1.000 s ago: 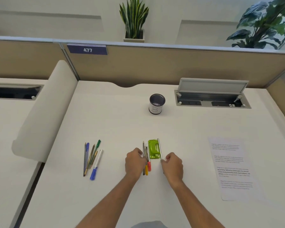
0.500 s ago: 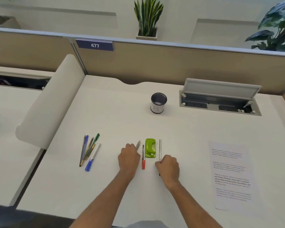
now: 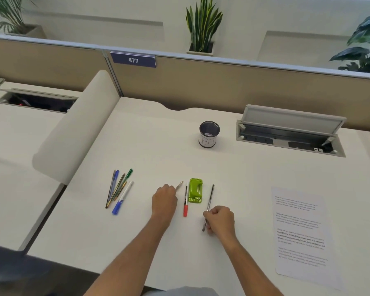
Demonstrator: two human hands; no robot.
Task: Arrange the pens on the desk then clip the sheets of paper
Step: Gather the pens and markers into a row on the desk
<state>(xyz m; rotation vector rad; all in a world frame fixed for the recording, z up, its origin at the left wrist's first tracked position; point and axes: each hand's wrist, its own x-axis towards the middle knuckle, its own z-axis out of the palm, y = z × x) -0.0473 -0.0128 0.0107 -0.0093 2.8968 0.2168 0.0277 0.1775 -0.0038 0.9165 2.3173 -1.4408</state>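
We're mid pen-arranging: left hand [image 3: 164,199] pinching gold-tipped pen [image 3: 179,185], right hand [image 3: 219,218] pinching dark pen [image 3: 209,201]; next, gather red-capped marker [image 3: 185,201].

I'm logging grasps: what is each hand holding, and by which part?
The right hand pinches the dark pen near its lower end. The left hand grips a thin pen, only its tip showing.

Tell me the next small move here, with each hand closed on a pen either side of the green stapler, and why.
Probably carry the left hand with its pen over to the pen group lying at the left and set it alongside. That group already lies roughly parallel, while the red-capped pen and the right hand's dark pen lie loose around the stapler.
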